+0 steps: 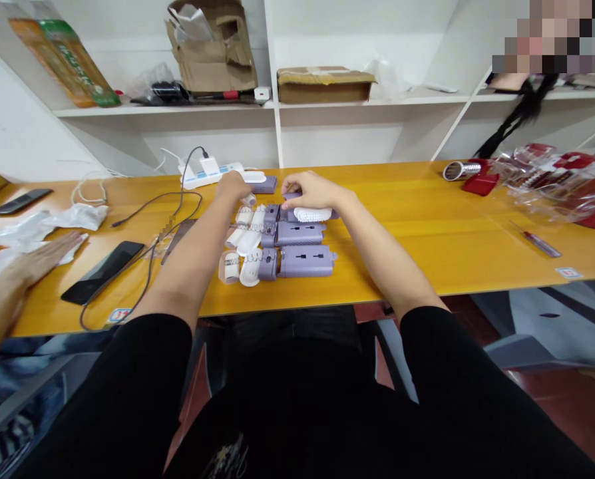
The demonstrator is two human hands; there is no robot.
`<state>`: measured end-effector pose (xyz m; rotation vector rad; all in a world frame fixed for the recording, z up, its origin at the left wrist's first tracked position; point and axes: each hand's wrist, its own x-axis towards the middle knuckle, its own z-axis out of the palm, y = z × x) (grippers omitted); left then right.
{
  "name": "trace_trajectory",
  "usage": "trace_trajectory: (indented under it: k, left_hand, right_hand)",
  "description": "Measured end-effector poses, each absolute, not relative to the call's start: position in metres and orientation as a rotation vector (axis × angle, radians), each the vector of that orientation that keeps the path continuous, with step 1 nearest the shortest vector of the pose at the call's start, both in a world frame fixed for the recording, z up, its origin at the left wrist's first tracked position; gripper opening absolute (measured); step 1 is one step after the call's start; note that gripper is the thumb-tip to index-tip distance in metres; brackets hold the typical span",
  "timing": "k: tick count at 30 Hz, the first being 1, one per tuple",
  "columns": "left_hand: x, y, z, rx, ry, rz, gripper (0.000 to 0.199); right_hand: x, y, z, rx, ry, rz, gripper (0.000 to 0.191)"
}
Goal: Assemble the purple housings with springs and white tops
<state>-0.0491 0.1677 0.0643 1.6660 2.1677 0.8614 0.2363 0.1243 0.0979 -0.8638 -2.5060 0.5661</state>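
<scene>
My left hand point(233, 185) reaches to the back of the rows of parts, its fingers closed at a small white cylinder point(249, 199); the fingertips are partly hidden. With fingers curled, my right hand point(313, 190) grips at a purple plastic housing point(291, 196), mostly covered by the hand. Below that palm lies a white oval piece with small bristles or bumps point(312, 215). Nearer me, two more purple housings point(301, 233) lie in rows, with smaller purple caps point(268, 264), coiled thin wires, white oval covers point(250, 267) and white cylinders point(231, 266). Another purple housing point(265, 185) sits behind.
A power strip point(212, 175) with plugs and cables stands at the back. Phones point(102, 271) lie at left, beside another person's hand point(35, 263) on white plastic wrap. At right are a screwdriver point(542, 243) and red-and-clear parts point(562, 183). Shelves hold cardboard boxes point(325, 86).
</scene>
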Motion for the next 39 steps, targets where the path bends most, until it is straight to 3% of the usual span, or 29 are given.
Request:
trace_trajectory:
  k: [4, 9, 11, 16, 19, 24, 28, 39]
  left_hand:
    - [-0.036, 0.145, 0.072, 1.852, 1.825, 1.007, 0.016]
    - [-0.024, 0.104, 0.072, 1.910, 1.293, 1.217, 0.032]
    - [-0.021, 0.091, 0.069, 1.840, 1.157, 1.251, 0.049]
    - [-0.012, 0.072, 0.059, 1.669, 0.967, 1.197, 0.121]
    - [-0.006, 0.066, 0.056, 1.701, 0.894, 1.162, 0.134]
    - [-0.007, 0.069, 0.048, 1.920, 0.751, 1.162, 0.134]
    - [-0.012, 0.075, 0.034, 1.917, 0.744, 1.173, 0.121]
    - [-0.014, 0.070, 0.033, 1.681, 0.668, 1.303, 0.104]
  right_hand:
    - [0.236, 0.129, 0.096, -0.831, -2.484, 0.578, 0.038]
    - [0.239, 0.139, 0.099, -0.763, -2.392, 0.716, 0.037]
    - [0.243, 0.144, 0.103, -0.769, -2.349, 0.765, 0.041]
    - [0.248, 0.146, 0.115, -0.829, -2.250, 0.915, 0.058]
    - [0.242, 0.142, 0.117, -0.808, -2.140, 1.073, 0.064]
    - [0.225, 0.132, 0.114, -0.845, -2.033, 1.229, 0.066]
    - [0.226, 0.131, 0.116, -0.941, -2.102, 1.188, 0.060]
    - [0.251, 0.089, 0.104, -0.314, -2.445, 0.306, 0.068]
